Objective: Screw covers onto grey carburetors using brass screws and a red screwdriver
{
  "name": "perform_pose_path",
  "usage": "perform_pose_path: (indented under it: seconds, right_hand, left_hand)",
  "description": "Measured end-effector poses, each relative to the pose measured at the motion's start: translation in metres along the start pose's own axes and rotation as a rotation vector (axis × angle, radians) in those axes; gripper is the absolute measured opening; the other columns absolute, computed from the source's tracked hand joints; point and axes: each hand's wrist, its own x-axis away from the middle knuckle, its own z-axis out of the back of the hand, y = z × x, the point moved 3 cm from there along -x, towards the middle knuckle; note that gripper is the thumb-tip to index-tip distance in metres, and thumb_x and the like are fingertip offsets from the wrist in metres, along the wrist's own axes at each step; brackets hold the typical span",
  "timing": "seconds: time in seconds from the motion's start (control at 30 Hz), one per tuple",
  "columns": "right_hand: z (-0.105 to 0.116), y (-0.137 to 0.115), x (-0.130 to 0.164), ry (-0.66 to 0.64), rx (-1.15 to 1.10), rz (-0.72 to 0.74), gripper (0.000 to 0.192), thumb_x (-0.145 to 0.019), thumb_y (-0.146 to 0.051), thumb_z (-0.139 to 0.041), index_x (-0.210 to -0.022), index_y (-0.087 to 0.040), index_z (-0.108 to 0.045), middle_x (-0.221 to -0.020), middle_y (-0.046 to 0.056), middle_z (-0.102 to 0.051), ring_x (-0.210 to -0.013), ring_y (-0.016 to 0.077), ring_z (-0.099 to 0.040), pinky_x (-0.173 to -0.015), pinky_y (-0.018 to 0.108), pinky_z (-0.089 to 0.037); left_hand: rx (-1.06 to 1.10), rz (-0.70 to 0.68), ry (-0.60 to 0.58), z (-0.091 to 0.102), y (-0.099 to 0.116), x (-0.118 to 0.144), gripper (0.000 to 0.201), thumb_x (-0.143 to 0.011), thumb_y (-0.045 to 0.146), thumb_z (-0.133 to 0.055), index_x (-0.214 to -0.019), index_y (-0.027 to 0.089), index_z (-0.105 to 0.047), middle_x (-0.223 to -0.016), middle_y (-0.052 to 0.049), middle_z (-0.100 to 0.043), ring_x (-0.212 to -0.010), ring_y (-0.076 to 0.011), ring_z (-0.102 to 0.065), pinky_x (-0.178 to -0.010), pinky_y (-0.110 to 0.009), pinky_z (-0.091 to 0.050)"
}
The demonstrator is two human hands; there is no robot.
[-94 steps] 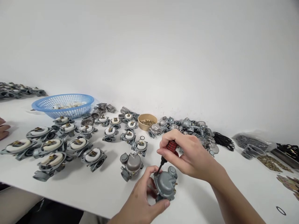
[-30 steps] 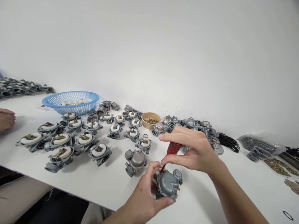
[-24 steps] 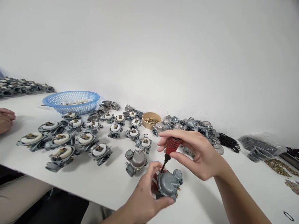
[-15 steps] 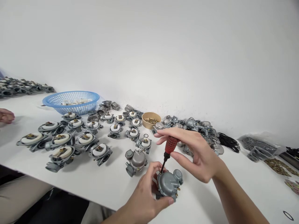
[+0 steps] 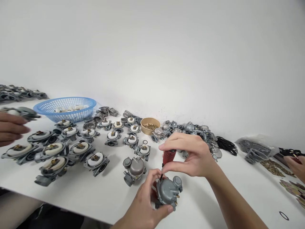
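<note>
My left hand (image 5: 147, 203) grips a grey metal carburetor (image 5: 168, 190) low over the table, thumb along its near edge and fingers round its far left side. In my right hand (image 5: 188, 156) is a red-handled screwdriver (image 5: 169, 156), held near upright between thumb and fingers. Its dark shaft points down at the left rim of the carburetor's rounded cover; the tip and any screw there are too small to make out. Just left of my hands sits another covered carburetor (image 5: 135, 170). Beyond it stand several open carburetor bodies (image 5: 95, 160) with white floats.
A blue basket (image 5: 38, 109) holds white floats. Brass screws fill a tan bowl (image 5: 157, 121). Carburetors (image 5: 190, 128) are heaped behind my right hand, near black cords (image 5: 226, 144). Other people's hands appear at left (image 5: 11, 128) with a carburetor body and at far right (image 5: 296, 165).
My right hand has closed its fingers further round the screwdriver handle and sits lower. A hand at left now lifts a carburetor body, and another hand has appeared at right. The view has shifted slightly.
</note>
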Motion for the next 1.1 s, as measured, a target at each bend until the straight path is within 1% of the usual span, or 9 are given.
perform_pose_path:
  seconds: [0.1,0.2,0.27,0.37,0.53,0.7,0.87,1.0,1.1]
  right_hand:
    - [-0.001,0.0,0.0,-0.019,0.101,-0.016,0.036,-0.088,-0.027,-0.083,-0.123,-0.023,-0.074,-0.099,0.007,-0.077,-0.081,0.0171,-0.072,-0.07,0.031,-0.062]
    - [-0.002,0.001,0.001,-0.14,-0.047,-0.115,0.042,-0.099,-0.017,-0.064,-0.141,-0.02,-0.063,-0.118,0.013,-0.076,-0.1,0.0211,-0.075,-0.082,0.037,-0.065]
    - [-0.001,0.003,0.002,-0.12,-0.07,-0.104,0.042,-0.097,-0.018,-0.069,-0.139,-0.022,-0.064,-0.104,0.009,-0.079,-0.088,0.0186,-0.076,-0.077,0.034,-0.065]
    - [0.002,0.004,0.002,-0.024,0.091,-0.026,0.04,-0.087,-0.027,-0.085,-0.124,-0.025,-0.073,-0.085,0.002,-0.076,-0.073,0.0155,-0.07,-0.069,0.031,-0.062]
    - [0.0,0.006,0.002,-0.147,-0.065,-0.136,0.04,-0.099,-0.016,-0.063,-0.139,-0.021,-0.063,-0.111,0.01,-0.077,-0.095,0.0196,-0.074,-0.083,0.039,-0.064]
    - [0.005,0.005,0.0,-0.049,0.071,-0.044,0.04,-0.085,-0.03,-0.087,-0.122,-0.024,-0.073,-0.08,0.001,-0.075,-0.074,0.0162,-0.067,-0.07,0.032,-0.06]
    - [0.001,0.005,0.002,-0.147,-0.095,-0.155,0.042,-0.099,-0.018,-0.064,-0.141,-0.021,-0.062,-0.112,0.011,-0.076,-0.093,0.0194,-0.073,-0.08,0.037,-0.063]
    - [0.002,0.006,0.002,-0.063,0.044,-0.054,0.042,-0.088,-0.027,-0.084,-0.128,-0.024,-0.071,-0.083,0.001,-0.075,-0.073,0.0147,-0.067,-0.068,0.029,-0.058]
    - [0.001,0.006,0.002,-0.077,0.1,-0.053,0.037,-0.092,-0.028,-0.079,-0.128,-0.025,-0.07,-0.086,0.002,-0.074,-0.078,0.0168,-0.066,-0.072,0.033,-0.059]
  left_hand:
    - [0.023,-0.018,-0.004,0.0,0.0,0.0,0.083,-0.078,0.023,-0.083,-0.146,0.028,-0.036,-0.149,-0.013,-0.053,-0.134,-0.0337,-0.054,-0.108,-0.044,-0.046]
    - [0.035,-0.012,-0.031,-0.001,0.005,0.001,0.078,-0.078,0.023,-0.082,-0.143,0.026,-0.038,-0.144,-0.013,-0.057,-0.126,-0.0317,-0.059,-0.105,-0.043,-0.047]
    - [0.029,-0.008,-0.037,-0.001,0.007,0.0,0.078,-0.078,0.023,-0.081,-0.142,0.026,-0.038,-0.142,-0.014,-0.057,-0.125,-0.0317,-0.059,-0.104,-0.043,-0.047]
    - [0.022,-0.009,-0.031,0.0,0.007,0.0,0.082,-0.078,0.023,-0.082,-0.144,0.027,-0.035,-0.146,-0.014,-0.054,-0.131,-0.0328,-0.055,-0.107,-0.044,-0.044]
    - [0.0,0.001,-0.052,-0.001,0.008,0.0,0.077,-0.078,0.02,-0.079,-0.141,0.028,-0.037,-0.142,-0.012,-0.056,-0.119,-0.0294,-0.061,-0.101,-0.043,-0.047]
    - [0.018,-0.016,-0.025,-0.001,0.006,0.0,0.08,-0.076,0.022,-0.082,-0.142,0.027,-0.038,-0.138,-0.013,-0.058,-0.122,-0.0313,-0.059,-0.099,-0.041,-0.048]
    - [0.019,-0.057,-0.06,-0.001,0.01,-0.002,0.073,-0.077,0.025,-0.083,-0.138,0.027,-0.042,-0.135,-0.012,-0.058,-0.11,-0.0276,-0.064,-0.092,-0.038,-0.05]
    - [0.024,-0.04,-0.027,0.0,0.013,-0.002,0.077,-0.074,0.031,-0.087,-0.136,0.027,-0.043,-0.132,-0.011,-0.058,-0.109,-0.0273,-0.063,-0.094,-0.038,-0.049]
    - [0.041,-0.018,-0.029,-0.001,0.014,-0.002,0.084,-0.072,0.039,-0.089,-0.14,0.028,-0.041,-0.138,-0.013,-0.055,-0.114,-0.0298,-0.061,-0.089,-0.036,-0.051]
